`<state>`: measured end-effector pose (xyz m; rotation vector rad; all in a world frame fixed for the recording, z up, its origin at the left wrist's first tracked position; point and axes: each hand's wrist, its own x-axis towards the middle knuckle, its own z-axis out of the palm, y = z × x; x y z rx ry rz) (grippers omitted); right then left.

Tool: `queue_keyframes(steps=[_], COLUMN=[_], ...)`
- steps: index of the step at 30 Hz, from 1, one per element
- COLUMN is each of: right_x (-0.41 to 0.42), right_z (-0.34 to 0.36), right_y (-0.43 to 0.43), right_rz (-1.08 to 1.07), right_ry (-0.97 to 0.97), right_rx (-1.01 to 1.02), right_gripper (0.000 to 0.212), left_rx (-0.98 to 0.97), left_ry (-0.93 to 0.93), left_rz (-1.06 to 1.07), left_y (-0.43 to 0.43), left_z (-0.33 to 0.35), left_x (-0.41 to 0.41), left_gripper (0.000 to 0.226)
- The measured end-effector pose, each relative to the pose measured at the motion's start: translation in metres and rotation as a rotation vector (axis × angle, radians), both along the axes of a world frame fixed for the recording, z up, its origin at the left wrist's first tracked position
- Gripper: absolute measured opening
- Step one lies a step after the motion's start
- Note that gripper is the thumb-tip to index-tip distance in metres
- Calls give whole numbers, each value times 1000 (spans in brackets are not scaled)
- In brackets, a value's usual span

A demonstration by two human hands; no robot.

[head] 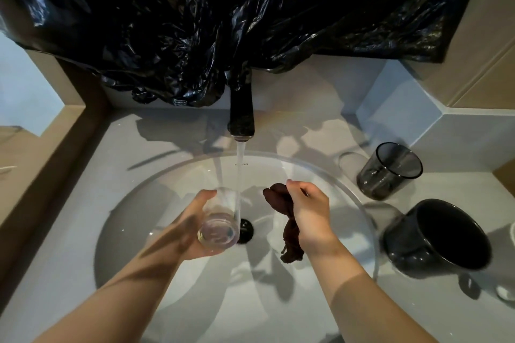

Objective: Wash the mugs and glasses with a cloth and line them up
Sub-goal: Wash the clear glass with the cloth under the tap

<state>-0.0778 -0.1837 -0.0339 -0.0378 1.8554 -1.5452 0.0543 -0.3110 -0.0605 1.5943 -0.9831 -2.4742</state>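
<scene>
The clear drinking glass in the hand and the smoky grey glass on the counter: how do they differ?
The clear drinking glass is colourless, the smoky grey glass tinted dark. The clear one is tilted, gripped by the left hand under running water; the grey one stands upright, untouched. Both are handleless tumblers.

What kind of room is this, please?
Probably a bathroom or small washroom: a round white basin set into a grey counter, a black tap running water, tiled walls. A smoked glass and a black mug wait beside it.
</scene>
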Motion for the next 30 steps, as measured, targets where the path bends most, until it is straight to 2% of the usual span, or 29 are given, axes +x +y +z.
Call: queue_keyframes(steps=[3,6,10,13,15,16,18,20,22,25,28,30], right_x=[-1,-2,-6,-5,3,10,24,27,17,9,25,30], right_z=[-2,-1,4,3,-2,-4,-8,-8,-9,-3,-9,-14], right_y=[0,0,3,-1,-10,-14,-23,-30,-39,-54,-53,-47], right_rz=[-16,-53,-71,-80,-71,-9,265,476,513,417,492,544], right_ry=[3,-15,-11,-1,160,270,415,442,420,362,404,422], right_rx=[-21,-51,-70,-108,-169,-187,-176,-102,-55,-28,-43,-83], right_gripper=[20,17,17,16,10,9,19,26,30,30,40,35], left_rx=[45,57,-4,-28,-50,-53,-68,-130,-194,-278,-334,-346], left_ry=[-28,0,69,53,32,25,19,41,88,156,40,-35], left_rz=[40,36,8,19,27,42,67,64,43,22,119,148], left_y=[-2,-3,-1,2,4,6,9,9,11,14,-1,-6], left_z=[6,12,16,17,19,19,23,22,21,27,24,22], left_x=[-3,-9,-23,-36,-45,-50,-54,-52,-47,-43,-47,-45], left_gripper=[51,48,44,53,60,61,54,48,44,37,46,49])
